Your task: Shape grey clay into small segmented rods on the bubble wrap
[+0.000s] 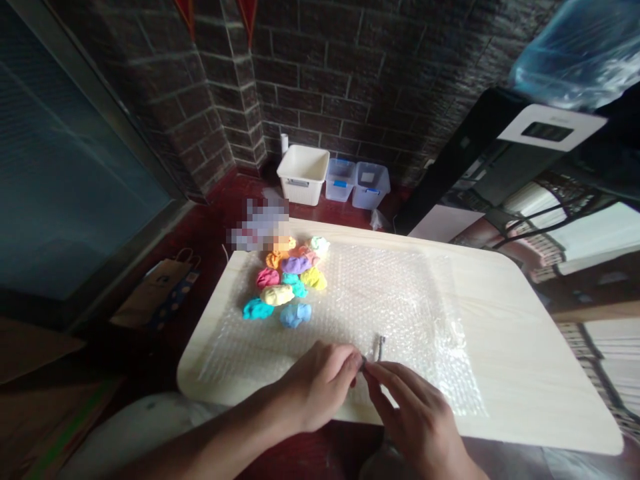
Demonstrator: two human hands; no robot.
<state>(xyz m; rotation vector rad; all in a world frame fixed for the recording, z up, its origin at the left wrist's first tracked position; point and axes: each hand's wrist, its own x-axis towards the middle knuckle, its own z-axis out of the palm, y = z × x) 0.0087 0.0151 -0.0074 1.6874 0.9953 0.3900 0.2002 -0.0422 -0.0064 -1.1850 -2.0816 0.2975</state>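
My left hand [327,377] and my right hand [417,407] meet over the near part of the table, fingertips pinched together. Between them is a small dark grey piece [363,363], mostly hidden by the fingers, so its exact kind cannot be made out. Just beyond the right fingers, a thin grey strip with a bent end [381,345] rests on a sheet of bubble wrap [350,300]. Farther left on the wrap lies a cluster of soft, clay-like lumps, among them a blue lump [296,315], a pale yellow lump [277,295] and a purple lump [296,265].
The pale wooden table [505,327] has rounded corners. Beyond it, a white bin [304,175] and two clear boxes with blue latches, one a clear box [371,187], stand by the brick wall. A water dispenser [545,130] is at right, a paper bag [153,290] at left.
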